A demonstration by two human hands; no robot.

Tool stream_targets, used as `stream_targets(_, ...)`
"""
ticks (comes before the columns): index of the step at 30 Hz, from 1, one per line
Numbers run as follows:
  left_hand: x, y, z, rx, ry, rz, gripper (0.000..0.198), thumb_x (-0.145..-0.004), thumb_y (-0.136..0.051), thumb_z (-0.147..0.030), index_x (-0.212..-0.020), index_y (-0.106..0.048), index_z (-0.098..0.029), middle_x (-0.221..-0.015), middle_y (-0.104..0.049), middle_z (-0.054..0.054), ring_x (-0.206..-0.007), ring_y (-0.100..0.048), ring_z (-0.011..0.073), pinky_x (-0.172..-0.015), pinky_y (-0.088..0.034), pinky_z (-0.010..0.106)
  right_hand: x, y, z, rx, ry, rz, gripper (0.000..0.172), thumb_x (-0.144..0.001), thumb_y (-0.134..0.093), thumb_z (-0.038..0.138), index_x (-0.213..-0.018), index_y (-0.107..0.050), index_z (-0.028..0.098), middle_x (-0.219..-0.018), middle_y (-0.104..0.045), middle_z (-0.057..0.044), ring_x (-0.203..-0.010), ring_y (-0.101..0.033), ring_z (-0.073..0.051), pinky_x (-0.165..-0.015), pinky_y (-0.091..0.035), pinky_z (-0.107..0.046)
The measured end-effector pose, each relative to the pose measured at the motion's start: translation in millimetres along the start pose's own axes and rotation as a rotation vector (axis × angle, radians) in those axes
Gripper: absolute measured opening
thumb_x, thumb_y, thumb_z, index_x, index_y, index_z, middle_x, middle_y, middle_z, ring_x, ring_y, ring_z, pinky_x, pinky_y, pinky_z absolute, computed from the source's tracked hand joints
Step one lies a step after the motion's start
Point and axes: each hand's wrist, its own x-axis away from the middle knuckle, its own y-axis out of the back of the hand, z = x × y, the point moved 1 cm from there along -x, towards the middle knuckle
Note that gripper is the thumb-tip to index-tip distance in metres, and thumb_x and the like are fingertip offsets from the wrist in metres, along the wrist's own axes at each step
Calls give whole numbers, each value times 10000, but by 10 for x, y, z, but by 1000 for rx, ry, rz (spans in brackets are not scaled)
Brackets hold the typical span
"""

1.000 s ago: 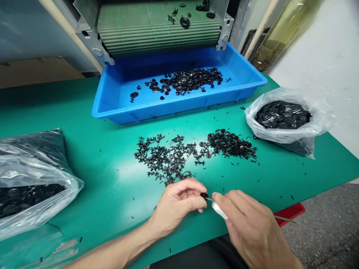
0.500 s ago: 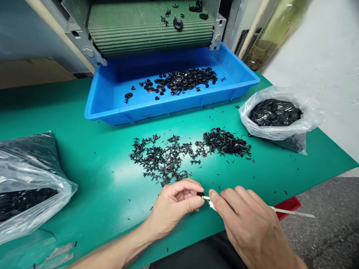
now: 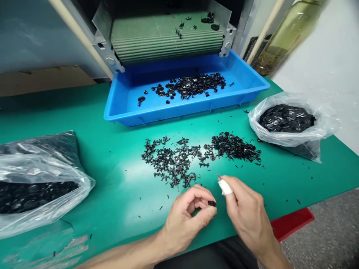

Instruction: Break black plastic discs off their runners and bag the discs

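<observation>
Your left hand (image 3: 187, 220) pinches a small black plastic part (image 3: 212, 203). Your right hand (image 3: 245, 211) grips a white-handled thin metal tool (image 3: 225, 186), both just below the black plastic pile (image 3: 174, 162).

bright lt, glare on green mat (image 3: 137, 172), warped edges

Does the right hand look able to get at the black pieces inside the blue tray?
Probably yes. Only flat black parts lie on the green mat between the right hand and the blue tray; its low rim is the one barrier, though the hand is holding a white-wrapped tool.
</observation>
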Motion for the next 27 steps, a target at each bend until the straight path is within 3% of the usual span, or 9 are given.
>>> stream_targets(3, 3, -12, -15, -206, -160, 107, 50, -847, -593, -130, -877, -608, -167, -917, -653, 81, -710, -605, 127, -663, -515, 236, -214, 69, -69, 42, 18, 52, 259, -944, -398, 168, -1079, -618, 192, -926, -636, -45, -779, -618, -166, -721, -456, -283)
stream_targets(9, -41, -43, -31, -594, -395, 687, 115, -898, -510, -110, -963, -583, -170, -977, -710, 111, -899, -657, 188, -823, -521, 262, -792, 9, 95, 219, 118, 246, 262, -910, -426, 146, -1037, -649, 202, -933, -601, -33, -739, -569, -148, -620, -372, -262)
stream_targets(11, -83, 3, -31, -669, -428, 737, 95, -926, -498, -147, -977, -572, -174, -970, -701, 97, -911, -638, 188, -845, -514, 273, -917, -44, 166, 304, 106, 320, 226, -910, -444, 170, -955, -663, 206, -873, -585, -24, -685, -538, -141, -575, -318, -266)
stream_targets(13, -141, 87, -39, -699, -396, 599, 117, -951, -456, -164, -1009, -557, -174, -996, -673, 98, -932, -614, 188, -854, -506, 292, -980, -74, 203, 326, 100, 354, 220, -918, -448, 199, -865, -661, 207, -833, -571, -17, -653, -516, -133, -563, -285, -271)
stream_targets(16, -195, 216, -60, -625, -297, 158, 145, -975, -405, -172, -1053, -524, -195, -1049, -627, 90, -968, -594, 182, -870, -488, 318, -988, -82, 195, 257, 94, 349, 216, -918, -449, 203, -863, -657, 214, -838, -582, -10, -684, -526, -133, -590, -292, -265)
stream_targets(18, -175, 234, -70, -475, -249, 9, 137, -984, -385, -186, -1038, -509, -207, -1065, -609, 81, -902, -609, 157, -801, -504, 294, -976, -90, 183, 207, 82, 337, 212, -911, -452, 188, -943, -659, 218, -869, -600, -10, -717, -539, -137, -616, -309, -259)
stream_targets(21, -106, 148, -76, -288, -168, 156, 156, -984, -379, -222, -990, -531, -189, -971, -602, 68, -689, -599, 112, -635, -494, 250, -995, -128, 193, 197, 67, 341, 222, -905, -460, 195, -989, -664, 214, -878, -605, -16, -713, -541, -143, -624, -316, -261)
stream_targets(24, -86, 76, -70, -119, 41, 297, 208, -967, -437, -315, -928, -566, -158, -856, -588, 50, -555, -547, 81, -554, -438, 234, -1048, -144, 217, 200, 70, 358, 210, -883, -485, 197, -970, -675, 210, -852, -594, -18, -701, -535, -148, -613, -319, -264)
stream_targets(27, -148, 110, -60, 144, 195, 132, 213, -948, -501, -366, -931, -549, -159, -754, -589, 11, -513, -483, 61, -525, -367, 210, -1020, -54, 231, 96, 73, 344, 184, -879, -512, 217, -973, -670, 214, -850, -589, -9, -693, -529, -136, -619, -350, -257)
